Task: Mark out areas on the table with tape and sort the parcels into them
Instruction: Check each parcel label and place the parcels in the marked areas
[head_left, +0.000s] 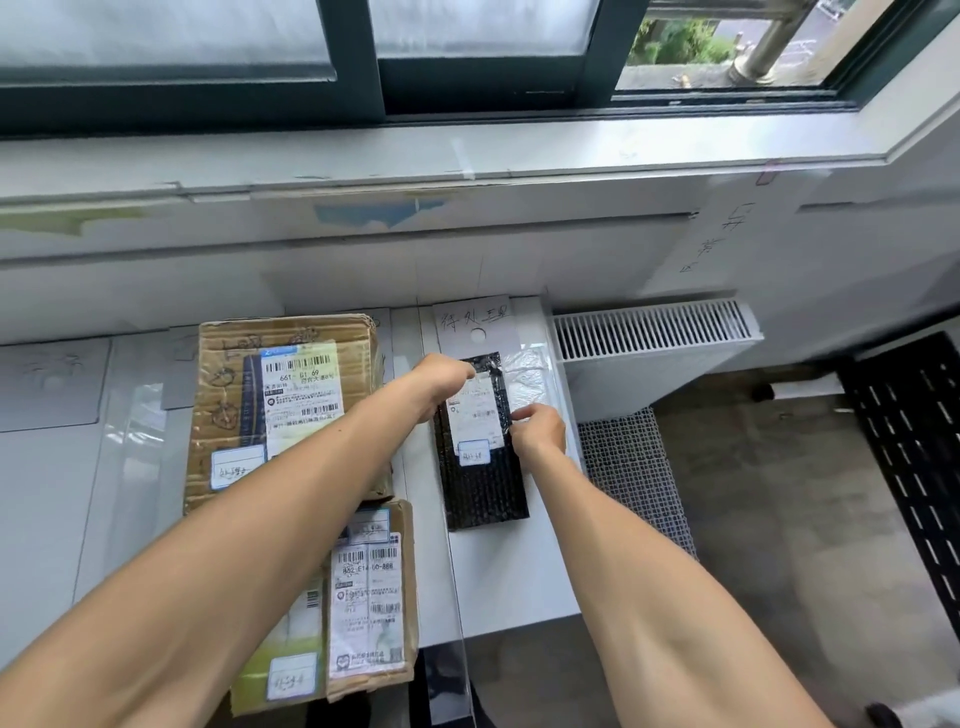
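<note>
A flat black bubble-wrap parcel (480, 488) with a white shipping label lies in the right-hand taped area of the white table (519, 577). My left hand (441, 376) grips its far left corner. My right hand (537, 428) pinches its right edge beside the label. A clear plastic parcel (527, 382) lies partly under the black one at its far right. A large cardboard box (283, 410) sits in the middle area, with a smaller cardboard box (371, 597) in front of it. Strips of clear tape (457, 571) divide the areas.
A handwritten paper sign (475, 322) lies at the far end of the right area; another sign (49, 382) lies at the left. A white radiator (654, 338) and a mesh panel (631, 467) stand right of the table. The window wall is behind.
</note>
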